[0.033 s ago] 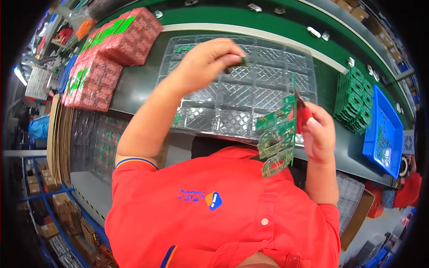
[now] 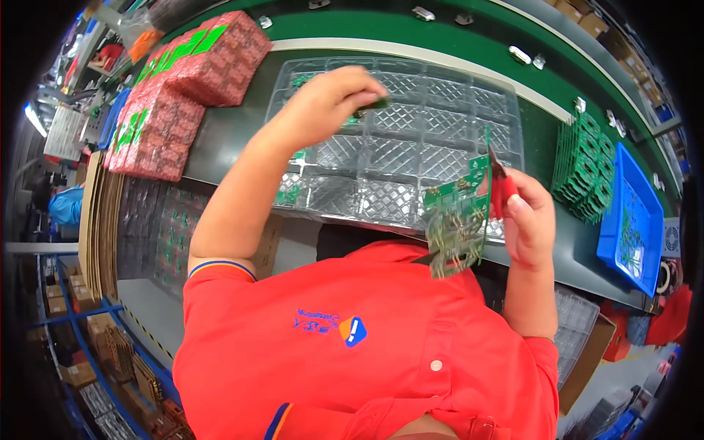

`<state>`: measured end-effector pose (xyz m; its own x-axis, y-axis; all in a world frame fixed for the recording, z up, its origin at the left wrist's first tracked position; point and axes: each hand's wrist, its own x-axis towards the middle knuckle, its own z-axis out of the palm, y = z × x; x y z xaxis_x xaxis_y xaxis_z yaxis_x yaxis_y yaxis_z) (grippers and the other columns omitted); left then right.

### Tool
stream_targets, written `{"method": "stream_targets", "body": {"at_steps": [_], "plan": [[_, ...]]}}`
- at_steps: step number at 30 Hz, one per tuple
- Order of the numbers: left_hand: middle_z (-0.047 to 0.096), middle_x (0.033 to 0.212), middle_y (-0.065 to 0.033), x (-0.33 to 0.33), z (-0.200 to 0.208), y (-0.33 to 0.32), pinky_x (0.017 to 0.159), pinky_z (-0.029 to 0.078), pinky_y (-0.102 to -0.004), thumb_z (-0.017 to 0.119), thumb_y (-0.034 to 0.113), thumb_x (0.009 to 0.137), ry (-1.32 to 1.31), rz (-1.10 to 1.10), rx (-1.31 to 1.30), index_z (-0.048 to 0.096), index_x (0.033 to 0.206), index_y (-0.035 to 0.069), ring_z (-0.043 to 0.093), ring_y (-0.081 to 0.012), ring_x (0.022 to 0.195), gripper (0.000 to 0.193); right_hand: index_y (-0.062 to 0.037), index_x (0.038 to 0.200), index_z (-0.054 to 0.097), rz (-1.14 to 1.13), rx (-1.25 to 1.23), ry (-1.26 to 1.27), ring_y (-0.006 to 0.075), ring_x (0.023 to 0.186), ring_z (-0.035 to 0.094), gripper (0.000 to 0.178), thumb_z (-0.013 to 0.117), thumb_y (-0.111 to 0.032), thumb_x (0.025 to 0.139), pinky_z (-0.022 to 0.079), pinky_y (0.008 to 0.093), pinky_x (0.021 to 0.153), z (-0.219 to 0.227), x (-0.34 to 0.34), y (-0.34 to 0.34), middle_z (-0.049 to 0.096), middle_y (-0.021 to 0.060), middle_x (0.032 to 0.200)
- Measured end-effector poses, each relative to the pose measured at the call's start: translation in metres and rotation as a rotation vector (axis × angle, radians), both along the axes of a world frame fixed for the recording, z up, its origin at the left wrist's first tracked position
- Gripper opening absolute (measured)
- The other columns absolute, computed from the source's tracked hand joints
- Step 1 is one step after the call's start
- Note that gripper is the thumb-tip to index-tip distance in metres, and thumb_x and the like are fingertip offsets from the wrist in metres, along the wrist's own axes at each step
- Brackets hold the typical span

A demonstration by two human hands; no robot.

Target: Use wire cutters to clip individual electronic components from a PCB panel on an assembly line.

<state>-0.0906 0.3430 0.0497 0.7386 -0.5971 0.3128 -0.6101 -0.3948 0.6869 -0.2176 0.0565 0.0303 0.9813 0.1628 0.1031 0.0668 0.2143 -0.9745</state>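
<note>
My left hand (image 2: 330,103) is over the left part of a clear plastic compartment tray (image 2: 400,150), pinching a small green circuit board (image 2: 375,105) between thumb and fingertips. Some green boards (image 2: 288,192) lie in compartments on the tray's left side. In front of the tray's right side, my right hand (image 2: 526,213) is closed around the red handles of a pair of cutting pliers (image 2: 500,189). A green circuit board panel (image 2: 458,220) hangs from this same hand, held upright beside the pliers; its lower part is blurred, and the exact grip on it is hidden.
Pink-wrapped stacked packs (image 2: 158,125) with green labels stand at the left. Right of the tray are a stack of green panels (image 2: 584,165) and a blue bin (image 2: 612,246) with green scraps inside. A green conveyor belt (image 2: 381,26) carrying small metallic parts runs along the back.
My left hand has shifted a little to the left with the small board. The panel in my right hand has swung and its lower part looks more blurred.
</note>
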Motion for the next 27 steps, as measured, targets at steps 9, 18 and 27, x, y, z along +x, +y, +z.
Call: {"method": "stream_targets", "body": {"at_steps": [9, 18, 27], "plan": [[0.065, 0.092, -0.0116, -0.018, -0.029, 0.019, 0.072, 0.048, -0.033, 0.058, 0.01, 0.082, -0.196, 0.16, 0.471, 0.064, 0.094, 0.003, 0.062, -0.0247, 0.082, 0.015, -0.0008, 0.106, 0.062, -0.065, -0.437, -0.322, 0.0138, 0.079, 0.055, 0.034, 0.059, -0.001, 0.072, 0.043, 0.0234, 0.071, 0.013, 0.014, 0.024, 0.059, 0.008, 0.087], [0.059, 0.066, -0.0018, -0.057, 0.028, -0.022, 0.056, 0.045, -0.0227, 0.059, 0.02, 0.084, 0.589, 0.039, -0.12, 0.063, 0.085, 0.001, 0.055, -0.0072, 0.062, 0.02, -0.0062, 0.102, 0.064, -0.447, -0.96, -0.922, 0.021, 0.065, 0.057, 0.04, 0.067, -0.002, 0.062, 0.046, 0.0279, 0.055, 0.029, 0.01, 0.046, 0.056, 0.0099, 0.081], [0.061, 0.074, -0.0142, -0.066, -0.023, 0.027, 0.063, 0.046, -0.0342, 0.057, 0.019, 0.082, 0.14, 0.024, 0.788, 0.064, 0.084, 0.003, 0.061, -0.0274, 0.07, 0.017, -0.0007, 0.105, 0.062, -0.209, -0.479, -0.393, 0.013, 0.078, 0.055, 0.032, 0.059, 0.001, 0.073, 0.042, 0.0219, 0.072, 0.017, 0.011, 0.018, 0.059, 0.0088, 0.089]]}}
